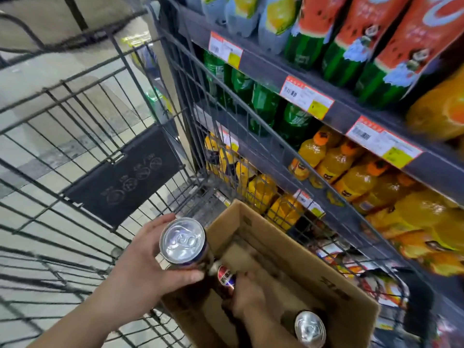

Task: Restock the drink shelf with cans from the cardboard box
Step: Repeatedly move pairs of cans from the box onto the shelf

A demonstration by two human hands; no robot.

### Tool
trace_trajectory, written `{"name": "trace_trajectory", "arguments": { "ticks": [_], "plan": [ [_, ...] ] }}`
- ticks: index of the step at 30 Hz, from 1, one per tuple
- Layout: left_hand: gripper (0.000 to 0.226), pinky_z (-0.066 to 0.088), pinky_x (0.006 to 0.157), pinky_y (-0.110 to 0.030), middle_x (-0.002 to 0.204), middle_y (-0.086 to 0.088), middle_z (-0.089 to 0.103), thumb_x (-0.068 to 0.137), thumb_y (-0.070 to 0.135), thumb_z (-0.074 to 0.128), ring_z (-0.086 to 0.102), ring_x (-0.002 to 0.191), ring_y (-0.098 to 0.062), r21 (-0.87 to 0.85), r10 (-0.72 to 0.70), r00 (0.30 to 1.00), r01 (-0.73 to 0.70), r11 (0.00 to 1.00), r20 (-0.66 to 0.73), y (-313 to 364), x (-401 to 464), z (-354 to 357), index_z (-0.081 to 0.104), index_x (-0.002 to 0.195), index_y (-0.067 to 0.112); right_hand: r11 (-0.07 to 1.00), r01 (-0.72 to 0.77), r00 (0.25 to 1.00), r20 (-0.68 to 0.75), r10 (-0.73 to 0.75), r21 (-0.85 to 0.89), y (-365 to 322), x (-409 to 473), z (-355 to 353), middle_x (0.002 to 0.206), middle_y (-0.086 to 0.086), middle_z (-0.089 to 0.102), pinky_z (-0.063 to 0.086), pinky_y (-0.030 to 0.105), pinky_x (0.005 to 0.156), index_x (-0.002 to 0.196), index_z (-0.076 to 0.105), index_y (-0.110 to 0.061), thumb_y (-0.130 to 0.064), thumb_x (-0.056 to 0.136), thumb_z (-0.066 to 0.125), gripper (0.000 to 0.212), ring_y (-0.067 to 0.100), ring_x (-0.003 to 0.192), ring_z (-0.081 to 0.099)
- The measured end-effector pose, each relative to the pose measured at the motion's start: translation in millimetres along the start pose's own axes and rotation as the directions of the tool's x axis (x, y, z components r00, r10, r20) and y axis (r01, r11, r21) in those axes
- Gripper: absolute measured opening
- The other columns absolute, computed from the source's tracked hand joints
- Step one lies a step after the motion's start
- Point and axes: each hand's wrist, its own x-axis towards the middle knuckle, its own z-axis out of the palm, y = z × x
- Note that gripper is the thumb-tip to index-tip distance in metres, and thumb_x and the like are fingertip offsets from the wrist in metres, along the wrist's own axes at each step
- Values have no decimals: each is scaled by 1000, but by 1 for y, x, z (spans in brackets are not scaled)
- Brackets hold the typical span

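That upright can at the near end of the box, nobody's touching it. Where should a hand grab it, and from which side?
Probably from above: the upright can shows only its silver top, its body sunk inside the cardboard box. Come straight down and pinch the sides just under the rim, since the box wall blocks a sideways approach.

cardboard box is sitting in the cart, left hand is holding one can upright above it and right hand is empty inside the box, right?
Not quite. The head view shows the right hand is not empty: its fingers wrap a second can lying tilted in the cardboard box. The rest holds: the box sits in the cart, and the left hand holds one can upright above it.
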Motion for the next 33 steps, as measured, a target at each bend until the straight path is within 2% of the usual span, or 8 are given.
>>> {"name": "trace_trajectory", "arguments": {
  "ticks": [4, 8, 11, 17, 21, 25, 29, 33],
  "plan": [
    [79, 38, 105, -29, 127, 20, 52, 29, 68, 84, 51, 117, 1, -2, 2, 1000, -2, 1000, 7, 4, -2, 1, 46, 98, 76, 995, -42, 999, -12, 43, 87, -2, -12, -2, 131, 4, 60, 43, 27, 99, 126, 51, -22, -40, 79, 72, 55, 23, 123, 56],
    [78, 35, 103, -24, 129, 17, 49, 43, 38, 92, 47, 118, 3, 8, 39, 999, -39, 999, 34, 22, -11, -1, 45, 90, 80, 967, -37, 990, -122, 69, 252, 1, -42, -25, 128, 5, 62, 46, 30, 96, 122, 51, -21, -41, 79, 70, 51, 27, 120, 58],
    [72, 31, 105, -25, 129, 15, 46, 49, 29, 94, 46, 121, -4, 29, 37, 997, -40, 999, 73, 34, -17, -5, 53, 89, 72, 928, 49, 972, -230, 41, 369, 1, -71, -54, 123, 6, 59, 47, 32, 95, 118, 46, -19, -40, 73, 75, 58, 29, 118, 58],
    [69, 29, 112, -32, 129, 16, 48, 44, 51, 92, 40, 128, -9, 78, 95, 980, -110, 991, 174, 68, -22, -19, 55, 102, 55, 876, 194, 900, -436, 21, 442, -7, -147, -108, 106, -3, 65, 51, 36, 91, 100, 43, -36, -48, 54, 80, 60, 21, 103, 62],
    [77, 36, 109, -46, 126, 8, 55, 44, 67, 85, 47, 125, -17, 99, 186, 959, -211, 973, 213, 101, -17, -34, 64, 112, 39, 836, 280, 859, -511, 0, 472, -16, -206, -144, 112, -5, 67, 51, 35, 91, 111, 46, -30, -35, 64, 86, 61, 19, 106, 63],
    [75, 35, 111, -42, 131, 3, 50, 47, 60, 88, 46, 124, -14, 59, 241, 936, -264, 963, 255, 151, -13, -44, 63, 114, 36, 799, 365, 793, -609, 2, 478, -17, -259, -175, 122, -3, 63, 46, 28, 92, 130, 45, -19, -28, 69, 86, 74, 17, 113, 59],
    [78, 48, 97, -46, 117, 3, 63, 43, 74, 82, 58, 112, -19, 63, 329, 885, -369, 927, 329, 194, -5, -36, 64, 110, 37, 759, 419, 734, -678, 40, 499, -3, -307, -195, 115, -7, 61, 42, 22, 85, 131, 45, -16, -22, 72, 85, 71, 12, 108, 58],
    [69, 50, 94, -43, 116, 3, 65, 47, 61, 88, 62, 106, -16, -5, 375, 823, -412, 911, 428, 264, -29, -5, 64, 107, 36, 704, 463, 660, -739, 131, 539, 36, -360, -209, 114, -8, 59, 42, 22, 86, 129, 47, -18, -24, 71, 86, 71, 10, 106, 56]
  ]
}}
